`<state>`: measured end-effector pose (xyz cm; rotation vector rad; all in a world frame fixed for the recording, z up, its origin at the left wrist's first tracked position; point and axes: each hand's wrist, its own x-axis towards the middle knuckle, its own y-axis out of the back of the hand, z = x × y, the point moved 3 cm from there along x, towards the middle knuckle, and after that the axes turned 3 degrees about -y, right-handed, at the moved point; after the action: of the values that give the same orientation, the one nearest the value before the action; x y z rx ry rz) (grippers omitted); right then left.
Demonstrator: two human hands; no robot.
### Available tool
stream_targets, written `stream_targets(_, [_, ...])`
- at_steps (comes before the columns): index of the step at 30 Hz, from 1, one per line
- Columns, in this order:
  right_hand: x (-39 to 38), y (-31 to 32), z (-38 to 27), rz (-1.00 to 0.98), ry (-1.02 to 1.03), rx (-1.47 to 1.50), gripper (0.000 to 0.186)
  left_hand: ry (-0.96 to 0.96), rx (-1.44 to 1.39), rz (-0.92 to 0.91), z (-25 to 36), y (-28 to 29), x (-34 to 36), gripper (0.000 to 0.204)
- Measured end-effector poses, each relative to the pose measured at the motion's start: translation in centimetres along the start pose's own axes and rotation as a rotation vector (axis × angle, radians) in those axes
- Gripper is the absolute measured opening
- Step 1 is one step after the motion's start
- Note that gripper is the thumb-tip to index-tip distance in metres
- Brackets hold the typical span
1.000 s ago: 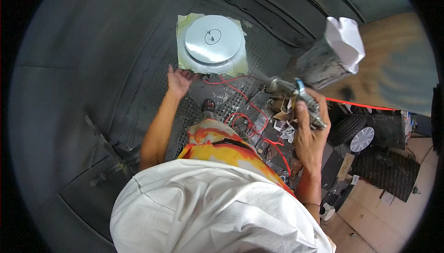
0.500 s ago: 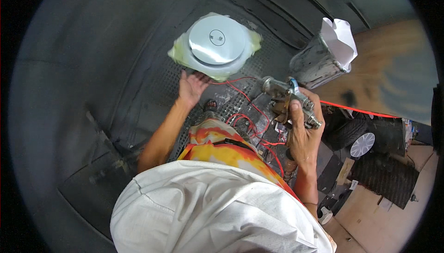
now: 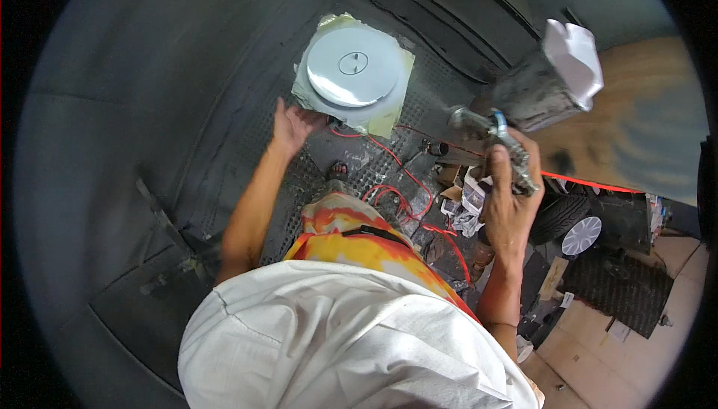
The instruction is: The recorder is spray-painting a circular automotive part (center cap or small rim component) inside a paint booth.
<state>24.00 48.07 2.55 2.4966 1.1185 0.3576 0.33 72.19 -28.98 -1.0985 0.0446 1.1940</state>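
1. Left hand (image 3: 292,126): one, yours, palm turned up, fingers unfolded and gripping nothing; placed at the near left edge of the board. Fingertips in shadow; whether they touch its underside, you cannot tell.
2. Right hand (image 3: 511,203): one, yours, fingers wrapped around the spray gun.
3. Spray gun (image 3: 479,125): metal, with a blue ring, somewhat blurred; nozzle end toward the left, well apart from the disc.
4. Cup (image 3: 523,95): grey, smeared, with a folded white liner (image 3: 574,61) at its mouth; just beyond the gun on the right.
5. Disc (image 3: 353,84): white, round, glossy, a ring marked at its middle; on the board, far from you and slightly left of centre.
6. Board (image 3: 387,122): squarish, pale, yellowish at the corners, beneath the disc.
7. Hose (image 3: 440,230): red, looped across the floor before you.
8. Tyre (image 3: 557,220): black, on the right, beside a silver hubcap (image 3: 582,236).
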Motion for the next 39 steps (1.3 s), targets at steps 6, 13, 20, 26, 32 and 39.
stream_targets(6, [0.9, 1.7, 2.0, 0.152, 0.099, 0.060, 0.025, -0.094, 0.151, -0.050, 6.0, -4.7, 2.4, 0.085])
stream_targets(13, [-0.2, -0.3, 4.8, 0.077, 0.022, -0.022, 0.023, -0.280, 0.197, -0.017, 2.3, -1.7, -0.3, 0.091])
stream_targets(20, [-3.0, 0.0, 6.3, 0.044, -0.021, -0.014, 0.025, 0.022, 0.147, 0.034, -7.1, -0.2, -5.5, 0.088])
stream_targets(26, [-4.6, 1.6, 6.4, 0.002, -0.077, 0.031, 0.027, -0.189, 0.086, 0.009, 1.4, -2.1, -1.4, 0.083])
stream_targets(32, [-6.0, 2.7, 6.6, 0.005, -0.048, 0.008, 0.027, -0.143, -0.211, 0.029, -6.3, -5.6, -6.6, 0.073])
stream_targets(39, [-7.4, 2.3, 5.2, -0.107, -0.109, 0.040, 0.026, 0.158, 0.173, -0.196, -15.6, -0.9, -9.4, 0.090])
